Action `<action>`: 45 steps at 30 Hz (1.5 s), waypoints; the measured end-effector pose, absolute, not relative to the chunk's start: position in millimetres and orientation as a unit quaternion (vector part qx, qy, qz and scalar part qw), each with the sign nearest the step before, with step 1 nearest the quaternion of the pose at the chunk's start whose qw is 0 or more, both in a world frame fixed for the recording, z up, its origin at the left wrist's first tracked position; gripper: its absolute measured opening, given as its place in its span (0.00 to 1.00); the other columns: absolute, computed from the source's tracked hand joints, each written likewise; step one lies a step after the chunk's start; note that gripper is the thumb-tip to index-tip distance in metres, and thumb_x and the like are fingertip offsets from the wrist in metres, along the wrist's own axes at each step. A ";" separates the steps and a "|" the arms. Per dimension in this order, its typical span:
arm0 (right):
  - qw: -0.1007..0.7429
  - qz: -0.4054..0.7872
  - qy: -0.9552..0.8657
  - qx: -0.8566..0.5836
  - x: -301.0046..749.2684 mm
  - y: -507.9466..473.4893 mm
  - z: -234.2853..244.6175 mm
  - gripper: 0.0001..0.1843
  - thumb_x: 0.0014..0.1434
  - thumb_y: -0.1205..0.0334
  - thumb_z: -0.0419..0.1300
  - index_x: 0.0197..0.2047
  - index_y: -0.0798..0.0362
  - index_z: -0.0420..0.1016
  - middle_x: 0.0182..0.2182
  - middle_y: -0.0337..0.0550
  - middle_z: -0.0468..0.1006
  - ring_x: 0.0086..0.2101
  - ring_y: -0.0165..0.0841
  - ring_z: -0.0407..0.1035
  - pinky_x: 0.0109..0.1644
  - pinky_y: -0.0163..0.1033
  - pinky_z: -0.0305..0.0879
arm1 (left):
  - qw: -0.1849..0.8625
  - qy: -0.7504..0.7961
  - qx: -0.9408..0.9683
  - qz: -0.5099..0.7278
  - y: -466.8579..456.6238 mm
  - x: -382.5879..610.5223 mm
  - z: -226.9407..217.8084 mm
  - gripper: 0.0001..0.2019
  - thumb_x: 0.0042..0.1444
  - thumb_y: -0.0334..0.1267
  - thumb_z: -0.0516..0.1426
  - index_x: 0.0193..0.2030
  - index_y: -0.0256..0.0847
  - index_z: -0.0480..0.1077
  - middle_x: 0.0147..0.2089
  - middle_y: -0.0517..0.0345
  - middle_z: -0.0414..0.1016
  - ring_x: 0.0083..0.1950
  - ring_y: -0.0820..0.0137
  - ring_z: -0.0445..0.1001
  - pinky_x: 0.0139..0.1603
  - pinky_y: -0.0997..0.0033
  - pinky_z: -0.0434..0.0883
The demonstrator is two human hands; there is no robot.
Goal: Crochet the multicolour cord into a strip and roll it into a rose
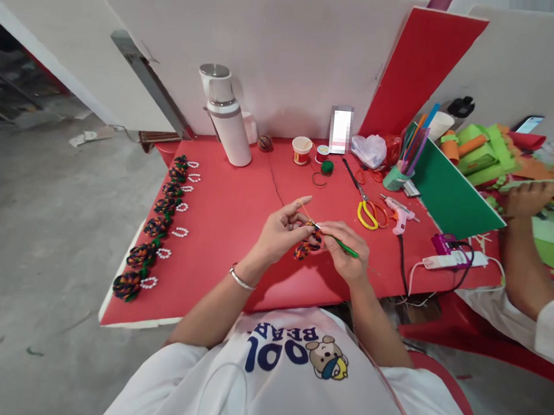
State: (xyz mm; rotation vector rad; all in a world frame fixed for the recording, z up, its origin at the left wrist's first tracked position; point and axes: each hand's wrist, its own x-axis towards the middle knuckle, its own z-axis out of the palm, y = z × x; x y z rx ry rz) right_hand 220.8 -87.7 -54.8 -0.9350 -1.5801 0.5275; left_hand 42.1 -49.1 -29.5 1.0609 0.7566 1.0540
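Note:
Above the front of the red table, my left hand [281,230] pinches a small multicoloured crochet piece [302,249], its index finger raised with yarn over it. In my right hand [349,250] is a green-handled crochet hook [344,246], whose metal tip meets the top of the piece. The crochet piece hangs down between the two hands, partly hidden by the fingers. A thin dark strand of yarn [275,180] runs back across the table to a multicoloured yarn ball [265,143].
Crocheted flowers with bead loops [156,226] line the left edge. At the back stand a white thermos [230,130] and a paper cup [301,150]. Scissors [367,213], a pink glue gun [400,213] and a power strip [455,260] lie right. A co-worker's hand [529,198] is beyond the green board [451,189].

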 end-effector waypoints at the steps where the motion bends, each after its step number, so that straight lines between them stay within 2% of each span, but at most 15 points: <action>1: 0.578 0.227 -0.674 -0.400 220.4 -87.5 -55.1 0.11 0.67 0.60 0.61 0.49 0.42 0.84 0.45 0.44 0.87 0.47 0.38 0.80 0.55 0.49 0.77 | 0.671 0.333 0.467 0.469 -48.7 42.7 -29.6 0.40 0.49 0.37 0.70 0.69 0.37 0.64 0.33 0.62 0.77 0.28 0.71 0.81 0.34 0.73 0.77; 4: 0.588 0.231 -0.666 -0.397 218.6 -87.2 -58.0 0.11 0.67 0.60 0.61 0.49 0.42 0.83 0.46 0.43 0.86 0.47 0.38 0.79 0.56 0.49 0.76 | 0.675 0.326 0.462 0.474 -48.0 42.8 -29.0 0.41 0.49 0.40 0.72 0.68 0.37 0.65 0.34 0.62 0.77 0.26 0.71 0.81 0.30 0.74 0.75; 10: 0.594 0.196 -0.671 -0.399 214.4 -85.3 -70.8 0.12 0.68 0.59 0.60 0.51 0.40 0.82 0.51 0.44 0.85 0.51 0.39 0.79 0.57 0.52 0.75 | 0.679 0.338 0.461 0.461 -47.4 41.7 -27.7 0.46 0.45 0.41 0.74 0.71 0.36 0.64 0.34 0.55 0.83 0.33 0.66 0.83 0.38 0.70 0.78; 15: 0.620 0.165 -0.657 -0.397 210.7 -83.0 -76.8 0.13 0.67 0.62 0.61 0.51 0.39 0.82 0.50 0.42 0.86 0.50 0.39 0.79 0.58 0.51 0.72 | 0.690 0.337 0.436 0.470 -45.1 44.7 -28.5 0.43 0.47 0.41 0.73 0.69 0.34 0.65 0.34 0.55 0.83 0.32 0.67 0.83 0.36 0.72 0.76; 20: 0.645 0.210 -0.612 -0.407 207.3 -80.3 -80.3 0.10 0.67 0.59 0.61 0.48 0.41 0.82 0.47 0.42 0.86 0.49 0.39 0.79 0.57 0.50 0.74 | 0.691 0.333 0.422 0.482 -40.8 45.0 -27.7 0.38 0.46 0.39 0.73 0.64 0.34 0.70 0.31 0.61 0.79 0.24 0.72 0.79 0.30 0.74 0.73; 25: 0.694 0.294 -0.538 -0.378 204.6 -73.7 -90.7 0.09 0.68 0.54 0.60 0.46 0.41 0.82 0.46 0.42 0.85 0.49 0.38 0.79 0.54 0.48 0.77 | 0.707 0.343 0.417 0.456 -38.7 41.8 -27.7 0.40 0.44 0.37 0.73 0.65 0.33 0.69 0.30 0.59 0.80 0.24 0.71 0.78 0.30 0.73 0.73; 29: 0.691 0.330 -0.531 -0.363 207.7 -67.3 -95.4 0.10 0.68 0.50 0.60 0.46 0.41 0.82 0.44 0.43 0.85 0.47 0.39 0.80 0.52 0.49 0.78 | 0.699 0.357 0.423 0.453 -36.3 40.5 -28.6 0.41 0.42 0.38 0.73 0.65 0.31 0.70 0.30 0.57 0.81 0.24 0.72 0.77 0.29 0.73 0.72; 33: 0.665 0.296 -0.585 -0.357 214.0 -64.4 -86.7 0.08 0.68 0.55 0.61 0.45 0.41 0.83 0.42 0.41 0.87 0.45 0.39 0.79 0.54 0.50 0.75 | 0.637 0.400 0.468 0.465 -36.2 42.7 -29.9 0.43 0.44 0.38 0.71 0.69 0.30 0.67 0.29 0.59 0.80 0.21 0.77 0.70 0.25 0.75 0.67; 38: 0.601 0.193 -0.665 -0.398 214.3 -69.0 -71.0 0.10 0.68 0.63 0.60 0.47 0.42 0.83 0.43 0.42 0.86 0.44 0.38 0.78 0.52 0.50 0.73 | 0.551 0.438 0.512 0.493 -38.9 48.2 -33.3 0.39 0.46 0.34 0.69 0.68 0.33 0.69 0.31 0.59 0.80 0.22 0.81 0.65 0.25 0.78 0.63; 42: 0.601 0.137 -0.668 -0.418 210.0 -72.9 -68.9 0.11 0.67 0.64 0.61 0.48 0.42 0.83 0.44 0.42 0.86 0.44 0.38 0.78 0.50 0.49 0.73 | 0.565 0.431 0.503 0.491 -38.6 47.8 -31.9 0.39 0.45 0.34 0.69 0.67 0.32 0.69 0.29 0.60 0.79 0.21 0.82 0.64 0.24 0.78 0.61; 45: 0.606 0.149 -0.659 -0.419 209.5 -73.6 -70.0 0.11 0.67 0.64 0.60 0.48 0.42 0.83 0.43 0.42 0.86 0.44 0.38 0.78 0.51 0.49 0.73 | 0.598 0.421 0.489 0.475 -37.9 44.3 -28.9 0.41 0.45 0.37 0.69 0.68 0.29 0.68 0.27 0.61 0.78 0.20 0.80 0.64 0.22 0.77 0.63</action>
